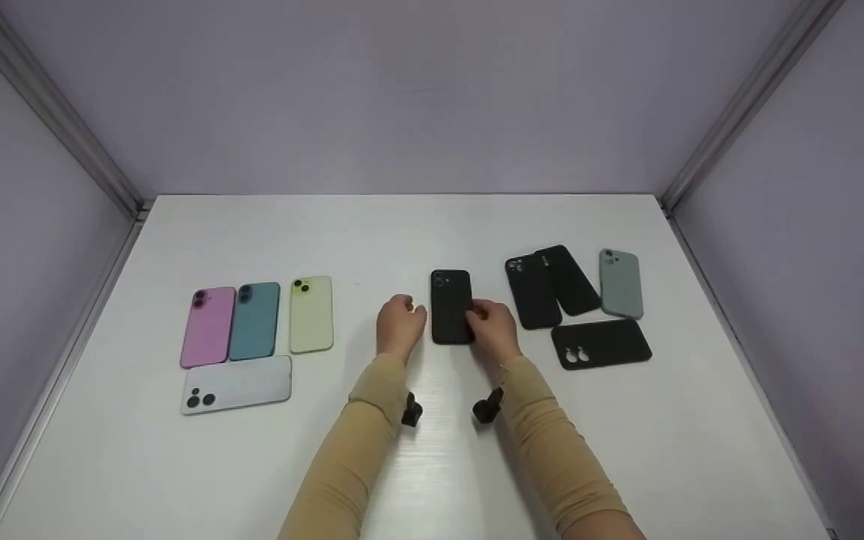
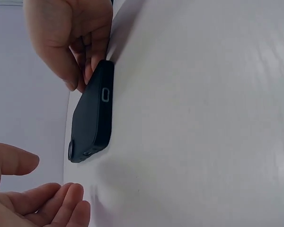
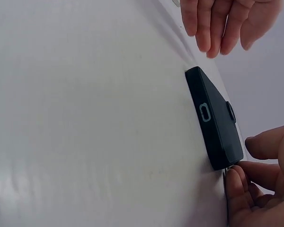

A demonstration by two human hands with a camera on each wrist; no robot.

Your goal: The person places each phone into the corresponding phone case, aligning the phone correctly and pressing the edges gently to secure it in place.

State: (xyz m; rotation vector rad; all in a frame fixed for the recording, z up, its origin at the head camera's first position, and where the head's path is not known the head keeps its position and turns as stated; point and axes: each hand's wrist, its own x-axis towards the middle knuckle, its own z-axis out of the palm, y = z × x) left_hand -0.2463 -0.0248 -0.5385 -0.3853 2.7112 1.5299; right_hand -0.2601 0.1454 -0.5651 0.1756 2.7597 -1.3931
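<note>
On tbl, blk phone; L hand loosely spread beside; R hand at edge, pinch unclear.

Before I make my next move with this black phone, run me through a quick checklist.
1. Black phone flat, cameras up: ok.
2. Port opening uncovered: ok.
3. Right hand at the phone's right edge: ok.
4. Right grip firm: cannot tell.
5. Left hand on the phone: not ok, it is apart from it.
6. Yellow phone clear of both hands: ok.
</note>
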